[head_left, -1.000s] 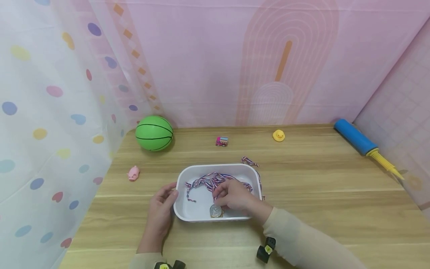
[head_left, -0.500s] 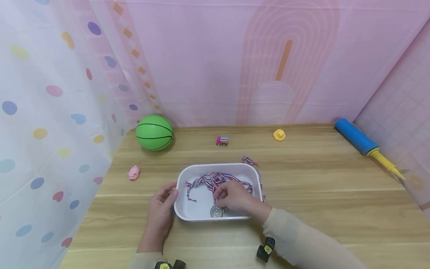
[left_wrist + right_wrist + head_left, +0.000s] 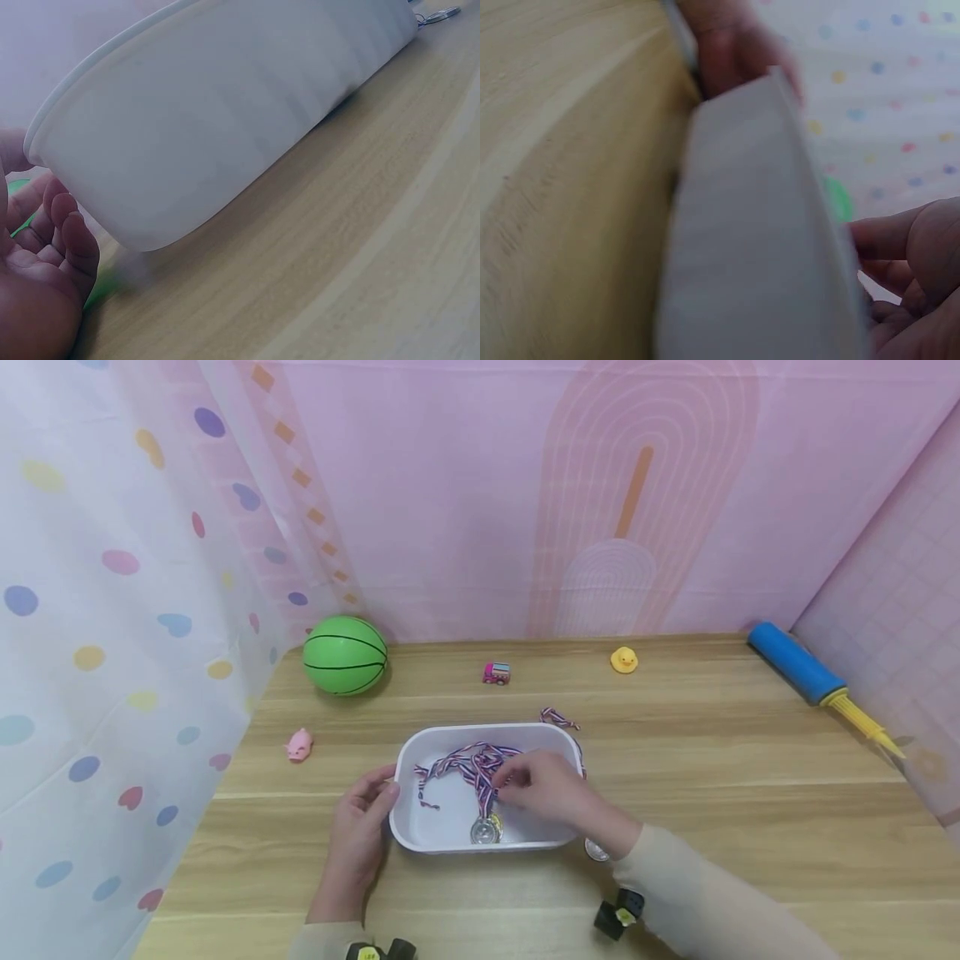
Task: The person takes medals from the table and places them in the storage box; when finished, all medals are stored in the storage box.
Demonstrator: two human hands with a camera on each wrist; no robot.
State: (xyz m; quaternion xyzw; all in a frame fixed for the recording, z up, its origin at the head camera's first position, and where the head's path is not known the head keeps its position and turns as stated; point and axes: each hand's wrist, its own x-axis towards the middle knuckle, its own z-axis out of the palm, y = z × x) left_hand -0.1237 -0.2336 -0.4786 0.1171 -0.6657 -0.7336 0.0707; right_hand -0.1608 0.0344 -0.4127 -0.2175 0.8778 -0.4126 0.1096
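My left hand (image 3: 358, 827) holds the left end of a white plastic tray (image 3: 411, 839), with the thumb at the rim; in the left wrist view its other fingers curl by the outer wall. Inside the tray lie red, white and blue striped ribbons (image 3: 480, 768). A silver medal (image 3: 484, 832) rests near the front wall, partly over a gold medal (image 3: 497, 823). My right hand (image 3: 547, 789) is above the tray's right half, fingers loosely bent beside the ribbons, with nothing visible in them. Its fingers (image 3: 885, 238) look blurred in the right wrist view.
Another silver medal (image 3: 597, 850) lies outside the tray, partly behind the right wrist. A ribbon end (image 3: 558, 719) lies behind the tray. Around stand a green ball (image 3: 345, 656), pink pig (image 3: 299, 745), toy truck (image 3: 496, 673), yellow duck (image 3: 624, 660) and blue hand pump (image 3: 798, 664).
My right hand has let go of the silver medal and its ribbon and moved up and to the right. The gold medal behind it shows more. The left hand stays on the tray.
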